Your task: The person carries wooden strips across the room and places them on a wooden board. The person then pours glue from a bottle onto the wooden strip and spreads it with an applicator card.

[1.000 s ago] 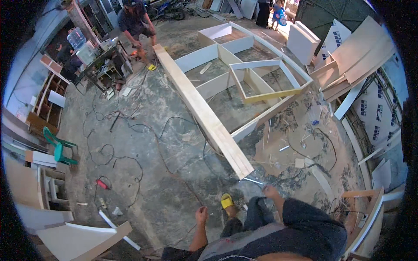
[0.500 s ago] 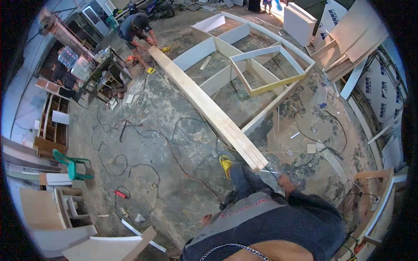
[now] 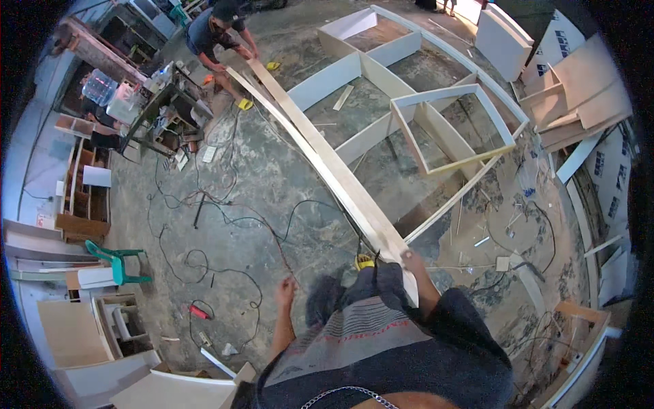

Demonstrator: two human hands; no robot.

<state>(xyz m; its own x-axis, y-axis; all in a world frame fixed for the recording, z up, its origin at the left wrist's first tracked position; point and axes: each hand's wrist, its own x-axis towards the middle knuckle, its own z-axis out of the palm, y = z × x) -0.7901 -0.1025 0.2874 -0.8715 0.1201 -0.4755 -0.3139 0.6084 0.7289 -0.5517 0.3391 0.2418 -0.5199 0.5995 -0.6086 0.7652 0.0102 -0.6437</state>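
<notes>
Two long pale boards run from a co-worker at the far left to my body. The wider wooden plank [image 3: 340, 174] lies on the right, and a thin white strip [image 3: 300, 140] runs along its left side. Between them a gap shows toward the far end. My right hand [image 3: 414, 264] grips the plank's near end at its right edge. Beside that hand, the strip's near tip pokes out by my thigh. My left hand [image 3: 286, 292] hangs over the floor away from the boards, fingers loosely apart, with nothing visible in it. The co-worker's hands [image 3: 251, 54] are on the boards' far ends.
A large white-sided wooden frame [image 3: 388, 126] lies right of the boards, with a smaller frame [image 3: 436, 167] on it. Cables [image 3: 255, 211] trail over the floor at left. A green chair [image 3: 121, 262], a cluttered workbench [image 3: 167, 102] and leaning panels [image 3: 579, 102] stand around.
The boards, earlier one narrow stack, have parted at the far end. My right hand has moved onto the near end, and my left hand has come forward. The co-worker has risen somewhat.
</notes>
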